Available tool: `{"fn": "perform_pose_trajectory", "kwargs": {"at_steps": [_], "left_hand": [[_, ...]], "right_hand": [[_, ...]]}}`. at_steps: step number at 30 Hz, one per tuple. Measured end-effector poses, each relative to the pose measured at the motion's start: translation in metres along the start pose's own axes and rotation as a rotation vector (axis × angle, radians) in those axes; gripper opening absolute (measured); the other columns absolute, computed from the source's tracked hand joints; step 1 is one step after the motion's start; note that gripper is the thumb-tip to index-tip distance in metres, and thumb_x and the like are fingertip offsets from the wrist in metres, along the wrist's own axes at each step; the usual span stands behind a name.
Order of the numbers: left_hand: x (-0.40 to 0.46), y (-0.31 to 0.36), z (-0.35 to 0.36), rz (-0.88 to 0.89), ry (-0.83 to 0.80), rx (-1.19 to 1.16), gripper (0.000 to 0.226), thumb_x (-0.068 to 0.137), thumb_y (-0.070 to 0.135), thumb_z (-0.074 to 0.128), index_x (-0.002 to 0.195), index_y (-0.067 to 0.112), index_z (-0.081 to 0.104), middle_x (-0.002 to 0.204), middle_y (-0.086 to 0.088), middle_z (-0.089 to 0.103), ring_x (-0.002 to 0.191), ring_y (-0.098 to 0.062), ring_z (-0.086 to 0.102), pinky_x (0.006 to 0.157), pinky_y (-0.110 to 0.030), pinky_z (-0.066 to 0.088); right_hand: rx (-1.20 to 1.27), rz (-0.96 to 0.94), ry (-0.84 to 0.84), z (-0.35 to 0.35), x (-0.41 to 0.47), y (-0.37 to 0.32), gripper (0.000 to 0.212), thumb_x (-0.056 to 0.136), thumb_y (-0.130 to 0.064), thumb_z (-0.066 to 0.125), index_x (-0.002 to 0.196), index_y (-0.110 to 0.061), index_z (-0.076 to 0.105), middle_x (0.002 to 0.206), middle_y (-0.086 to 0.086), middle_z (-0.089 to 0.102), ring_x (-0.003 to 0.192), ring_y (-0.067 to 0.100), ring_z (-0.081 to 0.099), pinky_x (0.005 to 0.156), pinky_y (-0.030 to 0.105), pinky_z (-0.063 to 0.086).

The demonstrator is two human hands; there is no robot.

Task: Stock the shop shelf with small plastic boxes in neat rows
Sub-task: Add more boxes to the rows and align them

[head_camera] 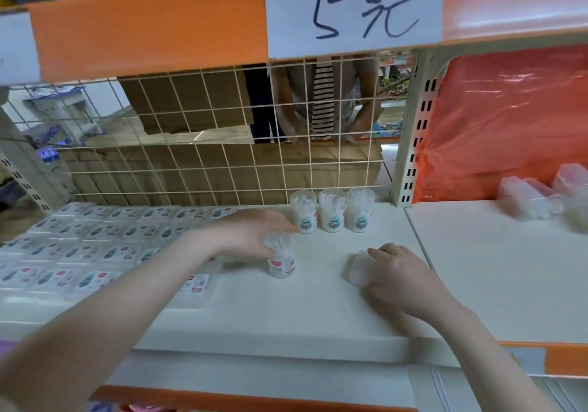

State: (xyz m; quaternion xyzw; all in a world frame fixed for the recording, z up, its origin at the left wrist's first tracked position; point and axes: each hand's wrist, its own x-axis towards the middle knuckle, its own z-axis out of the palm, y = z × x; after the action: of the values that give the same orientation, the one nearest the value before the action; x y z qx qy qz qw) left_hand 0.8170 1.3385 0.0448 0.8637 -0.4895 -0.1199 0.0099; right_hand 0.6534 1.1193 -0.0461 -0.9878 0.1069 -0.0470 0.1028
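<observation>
The left hand (251, 232) grips a small upright clear plastic tub with a red-and-white label (281, 263) from above, fingers curled over its top, on the white shelf (318, 300) — just in front of the left end of the back row of three matching tubs (332, 210). The right hand (393, 273) holds another clear tub (358, 267), lying on its side nearer the row's right end, fingers wrapped over it.

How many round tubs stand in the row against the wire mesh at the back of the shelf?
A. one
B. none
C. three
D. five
C: three upright round tubs stand side by side at the back of the white shelf, just before the wire mesh; a fourth tub stands nearer, under the left hand.
</observation>
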Motion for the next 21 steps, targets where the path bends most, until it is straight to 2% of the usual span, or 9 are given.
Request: {"fn": "perform_pose_trajectory", "kwargs": {"at_steps": [2,4,11,13,15,17,21], "left_hand": [[0.002,0.001,0.001,-0.012,0.033,0.01,0.055,0.085,0.029,0.062,0.137,0.035,0.044,0.135,0.013,0.048,0.112,-0.005,0.047,0.083,-0.017,0.035],[0.005,0.004,0.004,-0.03,0.069,0.014,0.054,0.084,0.037,0.063,0.136,0.035,0.046,0.13,0.013,0.051,0.103,-0.004,0.047,0.077,-0.017,0.034],[0.01,0.013,0.02,-0.027,0.139,-0.09,0.06,0.081,0.047,0.066,0.136,0.034,0.047,0.129,0.015,0.049,0.105,-0.002,0.045,0.08,-0.019,0.032],[0.006,0.01,0.018,-0.001,0.114,-0.121,0.063,0.08,0.044,0.069,0.137,0.032,0.046,0.136,0.017,0.045,0.121,-0.005,0.042,0.094,-0.019,0.032],[0.002,0.005,0.014,0.046,0.06,-0.11,0.067,0.08,0.038,0.071,0.14,0.031,0.042,0.145,0.017,0.037,0.132,-0.003,0.032,0.105,-0.015,0.022],[0.0,0.001,0.009,0.086,0.009,-0.088,0.066,0.083,0.027,0.069,0.142,0.032,0.038,0.149,0.018,0.03,0.135,-0.001,0.027,0.104,-0.009,0.015],[0.001,-0.001,0.005,0.108,-0.014,-0.053,0.063,0.085,0.01,0.06,0.139,0.037,0.042,0.148,0.021,0.032,0.135,0.002,0.028,0.103,-0.009,0.018]], "right_hand": [[0.0,0.009,0.007,0.0,-0.002,0.003,0.048,0.081,-0.034,0.054,0.126,-0.019,0.048,0.122,-0.002,0.049,0.115,0.019,0.044,0.09,0.026,0.038],[0.003,0.027,0.013,0.0,-0.003,0.006,0.047,0.08,-0.033,0.054,0.125,-0.019,0.049,0.121,-0.004,0.049,0.114,0.018,0.044,0.089,0.027,0.04],[-0.006,0.03,0.01,0.0,-0.004,0.008,0.049,0.08,-0.034,0.054,0.126,-0.02,0.048,0.121,-0.003,0.049,0.113,0.018,0.044,0.09,0.027,0.041],[-0.006,0.03,0.01,0.0,-0.004,0.008,0.048,0.081,-0.035,0.054,0.126,-0.019,0.048,0.121,-0.003,0.049,0.114,0.018,0.044,0.09,0.028,0.041],[-0.004,0.034,0.009,0.0,-0.004,0.008,0.048,0.08,-0.035,0.054,0.125,-0.02,0.048,0.121,-0.003,0.049,0.114,0.018,0.044,0.09,0.028,0.042],[-0.001,0.041,0.004,0.0,-0.004,0.008,0.048,0.08,-0.034,0.054,0.125,-0.02,0.048,0.12,-0.003,0.048,0.114,0.018,0.044,0.089,0.029,0.042],[-0.005,0.043,0.001,0.0,-0.004,0.008,0.047,0.08,-0.034,0.054,0.124,-0.02,0.049,0.12,-0.003,0.048,0.113,0.018,0.045,0.089,0.028,0.042]]}}
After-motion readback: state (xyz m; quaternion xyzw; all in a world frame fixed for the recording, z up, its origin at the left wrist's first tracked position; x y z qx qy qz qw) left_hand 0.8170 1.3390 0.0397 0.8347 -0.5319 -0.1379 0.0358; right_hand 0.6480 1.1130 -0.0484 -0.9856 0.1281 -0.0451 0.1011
